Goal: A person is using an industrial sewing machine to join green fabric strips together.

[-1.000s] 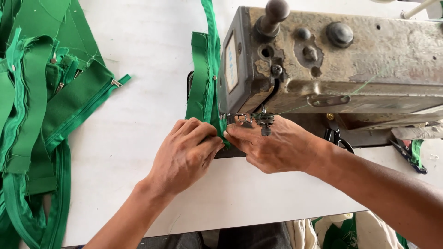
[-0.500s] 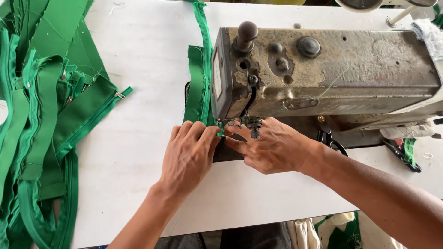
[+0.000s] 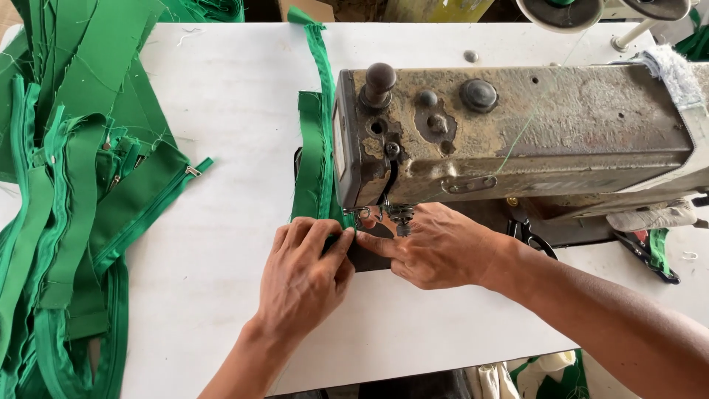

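Compared with the frame half a second earlier, little is changed: both hands are kept at the needle area of the sewing machine (image 3: pixel 517 140), and the green strip (image 3: pixel 314 159) is still laid from the far edge of the desk (image 3: pixel 221 89) down to the presser foot (image 3: pixel 399 216). The left fingers are seen bunched a little closer to the needle than before, with the strip's near end now pinched between them.

The left hand (image 3: pixel 304 277) is held palm down on the desk, its fingers curled together and closed on the near end of the green strip, just left of the presser foot. The right hand (image 3: pixel 436 247) is laid flat in front of the machine, fingers stretched leftward and close together, the fingertips pressed down against the dark plate and touching the left fingertips at the strip's end. Nothing is gripped by the right hand; it is only pressed onto the work.

The green strip is found running under the left side of the machine head, folded double along its length.

A heap of green fabric pieces with zippers (image 3: pixel 81 222) is piled on the left part of the desk, well apart from the hands. Scissors (image 3: pixel 528 233) are lying just beside the right wrist, under the machine arm.
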